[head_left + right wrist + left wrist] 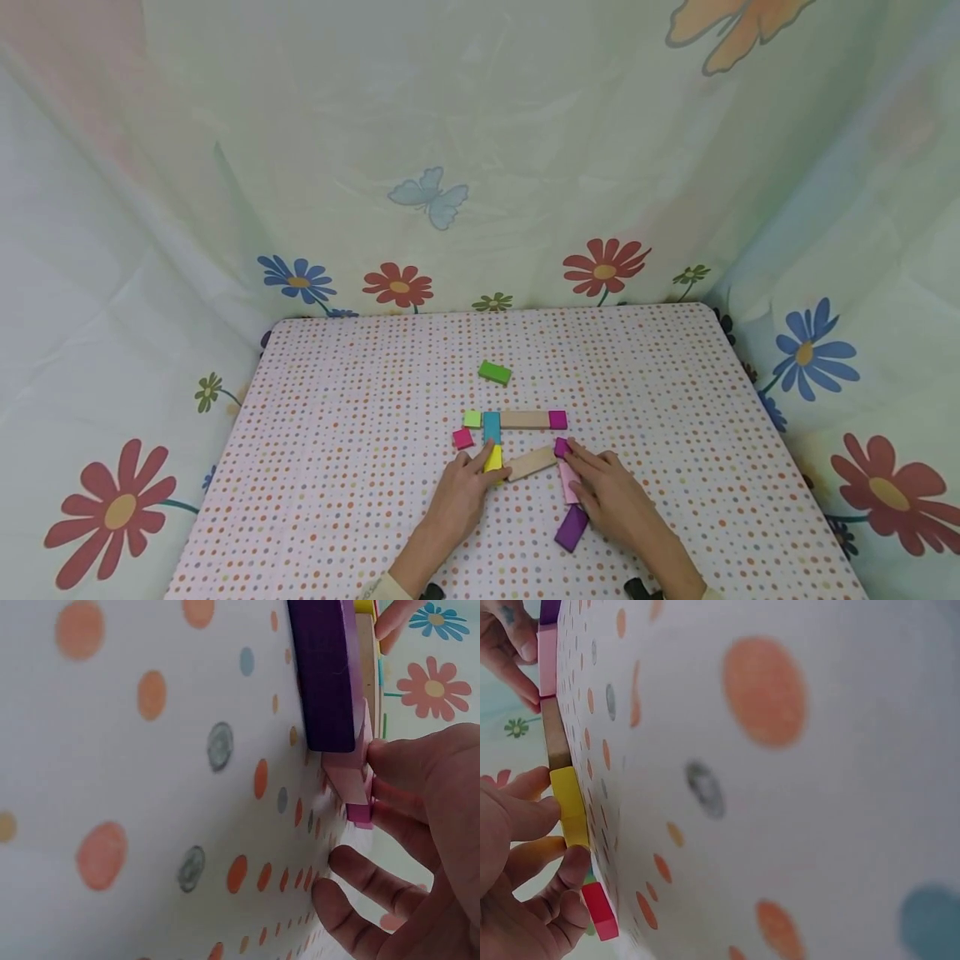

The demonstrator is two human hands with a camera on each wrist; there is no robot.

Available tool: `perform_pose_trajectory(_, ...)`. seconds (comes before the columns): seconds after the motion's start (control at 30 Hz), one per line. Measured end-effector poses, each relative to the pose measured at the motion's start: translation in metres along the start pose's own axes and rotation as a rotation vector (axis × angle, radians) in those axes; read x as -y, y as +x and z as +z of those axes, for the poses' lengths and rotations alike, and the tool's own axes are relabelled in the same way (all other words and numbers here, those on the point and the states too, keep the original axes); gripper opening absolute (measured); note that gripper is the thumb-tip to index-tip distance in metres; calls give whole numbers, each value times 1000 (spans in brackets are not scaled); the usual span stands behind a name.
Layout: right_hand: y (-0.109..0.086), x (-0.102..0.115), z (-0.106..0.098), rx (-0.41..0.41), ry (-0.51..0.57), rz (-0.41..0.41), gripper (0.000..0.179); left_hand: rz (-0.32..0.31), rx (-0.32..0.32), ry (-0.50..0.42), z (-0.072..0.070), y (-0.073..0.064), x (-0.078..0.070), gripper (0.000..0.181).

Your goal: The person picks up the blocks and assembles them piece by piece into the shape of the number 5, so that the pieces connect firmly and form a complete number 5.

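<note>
Flat coloured blocks form a partial outline on the dotted tabletop. My left hand (456,493) pinches the yellow block (570,806) between thumb and fingers. My right hand (617,498) reaches over the right side, its index finger at a small magenta block (562,447) and its thumb against the light pink block (567,483). Below the pink block lies a dark purple block (572,528), tilted. A plain wooden block (532,463) slants between the yellow and magenta blocks. A blue block (491,427) stands above the yellow one, partly covered by a left finger.
Another wooden block (524,420) runs across the top, with a second magenta block (557,420) at its right end. A lime block (472,419) and a red-pink block (462,438) lie left of the blue one. A green block (495,372) lies farther back.
</note>
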State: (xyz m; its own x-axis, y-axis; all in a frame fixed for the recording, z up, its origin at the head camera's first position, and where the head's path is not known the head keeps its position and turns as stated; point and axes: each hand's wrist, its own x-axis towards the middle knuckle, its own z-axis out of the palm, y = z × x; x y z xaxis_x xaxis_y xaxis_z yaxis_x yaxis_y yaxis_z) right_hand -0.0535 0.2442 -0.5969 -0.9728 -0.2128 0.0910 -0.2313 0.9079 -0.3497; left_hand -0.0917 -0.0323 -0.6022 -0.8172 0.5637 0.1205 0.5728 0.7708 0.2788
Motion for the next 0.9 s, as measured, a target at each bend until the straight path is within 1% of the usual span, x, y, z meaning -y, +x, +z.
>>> perform_pose_trajectory(0.17, 0, 0, -2, 5, 10, 5, 48, -8, -11, 12, 0, 2, -2, 38)
perform_pose_trajectory(0.23, 1, 1, -2, 5, 12, 0, 48, -18, 2, 12, -2, 2, -2, 38)
perform_pose_trajectory(0.3, 2, 1, -3, 8, 11, -2, 47, -48, 24, -45, -4, 3, -2, 40)
perform_pose_trajectory(0.37, 2, 2, -3, 10, 14, 0, 47, -81, 31, -129, -6, 3, -2, 44)
perform_pose_trajectory(0.43, 2, 3, -4, 10, 19, 7, 47, -105, 14, -216, -9, 5, 0, 46)
perform_pose_trajectory(0.5, 2, 3, -5, 10, 29, 11, 47, -115, -27, -272, -13, 10, 4, 46)
perform_pose_trajectory(0.6, 3, 3, -5, 8, 35, 13, 46, -115, -85, -274, -21, 23, 13, 45)
perform_pose_trajectory(0.7, 3, 3, -5, 9, 35, 13, 47, -126, -108, -245, -31, 40, 25, 46)
perform_pose_trajectory(0.8, 3, 3, -4, 14, 39, 18, 47, -134, -95, -208, -43, 60, 37, 45)
perform_pose_trajectory(0.9, 3, 3, -5, 23, 45, 27, 47, -136, -52, -182, -51, 78, 49, 44)
